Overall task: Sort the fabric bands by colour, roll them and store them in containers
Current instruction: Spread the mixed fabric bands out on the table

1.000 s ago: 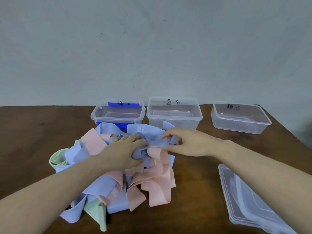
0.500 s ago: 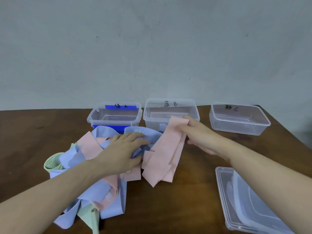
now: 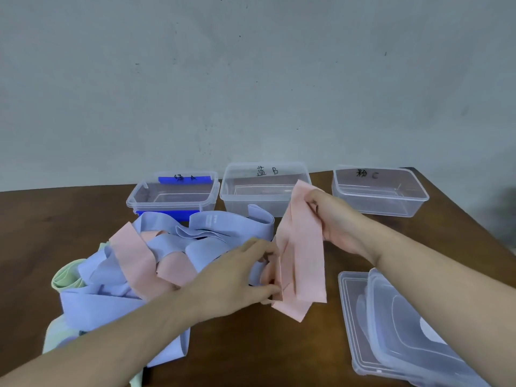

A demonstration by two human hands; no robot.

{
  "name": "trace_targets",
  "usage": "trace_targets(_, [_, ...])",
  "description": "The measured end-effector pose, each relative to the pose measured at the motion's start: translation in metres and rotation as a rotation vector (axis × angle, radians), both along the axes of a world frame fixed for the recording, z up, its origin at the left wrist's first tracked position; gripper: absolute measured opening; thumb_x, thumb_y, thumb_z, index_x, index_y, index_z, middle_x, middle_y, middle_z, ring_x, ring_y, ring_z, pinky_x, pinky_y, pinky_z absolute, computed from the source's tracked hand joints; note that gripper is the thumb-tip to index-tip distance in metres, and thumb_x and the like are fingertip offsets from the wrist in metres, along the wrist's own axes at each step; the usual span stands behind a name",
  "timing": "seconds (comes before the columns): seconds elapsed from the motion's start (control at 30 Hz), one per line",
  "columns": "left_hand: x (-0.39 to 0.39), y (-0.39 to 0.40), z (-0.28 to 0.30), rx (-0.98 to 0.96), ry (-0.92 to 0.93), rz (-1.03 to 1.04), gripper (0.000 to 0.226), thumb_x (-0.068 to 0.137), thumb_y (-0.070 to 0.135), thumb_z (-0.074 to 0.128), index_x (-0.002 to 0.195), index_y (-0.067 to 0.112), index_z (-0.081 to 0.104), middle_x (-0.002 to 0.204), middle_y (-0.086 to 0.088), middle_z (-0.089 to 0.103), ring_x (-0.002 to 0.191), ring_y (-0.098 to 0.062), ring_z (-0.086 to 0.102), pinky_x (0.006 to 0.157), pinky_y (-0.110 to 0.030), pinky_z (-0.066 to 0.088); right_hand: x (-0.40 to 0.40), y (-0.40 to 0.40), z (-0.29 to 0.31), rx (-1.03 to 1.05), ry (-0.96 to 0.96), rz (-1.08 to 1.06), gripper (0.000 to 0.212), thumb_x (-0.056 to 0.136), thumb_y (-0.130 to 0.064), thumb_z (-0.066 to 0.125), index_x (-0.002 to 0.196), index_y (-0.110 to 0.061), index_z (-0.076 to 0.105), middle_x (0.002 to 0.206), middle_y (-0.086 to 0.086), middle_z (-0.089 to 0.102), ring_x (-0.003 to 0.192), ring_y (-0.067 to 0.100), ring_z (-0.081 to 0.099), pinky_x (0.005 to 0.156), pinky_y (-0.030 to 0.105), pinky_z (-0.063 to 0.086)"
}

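Note:
A pink fabric band (image 3: 303,252) hangs folded to the right of the pile. My right hand (image 3: 333,219) grips its upper end. My left hand (image 3: 240,277) pinches its lower part near the left edge. On the left lies a tangled pile of bands (image 3: 139,269) in blue, pink and green. Three clear containers stand at the back: container A (image 3: 173,194) with a blue clip, container B (image 3: 259,185) in the middle, container C (image 3: 379,191) on the right. All three look empty.
Stacked clear lids (image 3: 402,328) lie at the front right of the brown table (image 3: 55,219). A pale wall rises behind the containers. The table's right edge runs close past container C.
My right hand has pulled the pink band out of the pile and lifted it to the right. My left hand left the pile and took hold of the band's lower part.

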State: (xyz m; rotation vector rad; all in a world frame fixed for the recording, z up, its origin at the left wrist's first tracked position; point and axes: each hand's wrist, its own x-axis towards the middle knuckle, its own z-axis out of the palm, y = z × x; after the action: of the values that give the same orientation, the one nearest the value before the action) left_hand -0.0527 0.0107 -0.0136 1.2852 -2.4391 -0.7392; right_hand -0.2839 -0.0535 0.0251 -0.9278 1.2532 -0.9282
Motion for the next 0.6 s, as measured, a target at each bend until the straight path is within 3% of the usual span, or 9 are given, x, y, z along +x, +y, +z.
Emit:
trace_targets(0.07, [-0.007,0.001,-0.003,0.079,0.013,0.023,0.056,0.085,0.055,0.068,0.129,0.054,0.034,0.116,0.045,0.034,0.107,0.014,0.048,0.089,-0.006,0.044,-0.005,-0.001,0.001,0.011,-0.042,0.003,0.028,0.098,-0.024,0.041,0.115,-0.015,0.06,0.087,0.005,0.065,0.081,0.02,0.064,0.066,0.033,0.056])
trace_targets(0.13, [-0.015,-0.001,-0.004,0.156,0.081,0.068,0.052,0.086,0.052,0.069,0.122,0.058,0.032,0.115,0.04,0.039,0.104,0.011,0.052,0.086,-0.008,0.047,-0.012,-0.004,0.003,0.018,-0.107,0.014,0.03,0.101,-0.028,0.04,0.121,-0.015,0.058,0.097,0.008,0.064,0.09,0.022,0.064,0.072,0.038,0.059])
trace_targets(0.23, [-0.029,-0.007,0.001,0.202,0.164,0.105,0.052,0.084,0.047,0.073,0.112,0.062,0.032,0.123,0.027,0.043,0.107,-0.001,0.056,0.082,-0.012,0.051,-0.022,-0.005,0.009,0.013,-0.21,0.03,0.033,0.101,-0.028,0.038,0.123,-0.014,0.058,0.095,0.007,0.065,0.086,0.021,0.064,0.07,0.037,0.058])
trace_targets(0.33, [-0.046,-0.017,0.003,0.132,0.239,0.166,0.063,0.076,0.049,0.079,0.112,0.062,0.029,0.129,0.027,0.035,0.115,-0.004,0.051,0.087,-0.018,0.05,-0.032,-0.005,0.016,0.002,-0.321,-0.018,0.032,0.103,-0.026,0.035,0.118,-0.011,0.059,0.094,0.009,0.068,0.087,0.023,0.066,0.075,0.038,0.057])
trace_targets(0.43, [-0.072,-0.028,0.009,0.133,0.25,0.232,0.092,0.069,0.051,0.084,0.132,0.053,0.017,0.131,0.025,0.03,0.12,-0.004,0.042,0.094,-0.023,0.041,-0.047,-0.006,0.024,-0.007,-0.363,-0.092,0.028,0.103,-0.021,0.036,0.117,-0.011,0.057,0.091,0.008,0.069,0.084,0.022,0.067,0.074,0.036,0.056])
trace_targets(0.5, [-0.095,-0.036,0.014,0.17,0.225,0.243,0.109,0.073,0.045,0.083,0.147,0.045,0.003,0.127,0.021,0.04,0.115,-0.008,0.05,0.093,-0.026,0.044,-0.059,-0.006,0.028,-0.017,-0.337,-0.154,0.023,0.101,-0.017,0.042,0.118,-0.012,0.056,0.092,0.009,0.068,0.084,0.022,0.067,0.082,0.041,0.058])
trace_targets(0.57, [-0.118,-0.047,0.016,0.184,0.189,0.253,0.101,0.081,0.039,0.077,0.151,0.039,0.004,0.121,0.013,0.057,0.106,-0.013,0.06,0.093,-0.032,0.051,-0.074,-0.006,0.031,-0.061,-0.281,-0.213,0.019,0.1,-0.012,0.044,0.114,-0.019,0.056,0.099,0.011,0.064,0.092,0.025,0.063,0.098,0.047,0.051])
trace_targets(0.6, [-0.128,-0.054,0.017,0.182,0.153,0.246,0.087,0.084,0.038,0.073,0.151,0.036,0.016,0.121,0.009,0.061,0.104,-0.013,0.061,0.091,-0.032,0.052,-0.082,-0.006,0.033,-0.098,-0.249,-0.23,0.023,0.099,-0.009,0.043,0.114,-0.022,0.056,0.103,0.012,0.063,0.096,0.025,0.061,0.1,0.047,0.049])
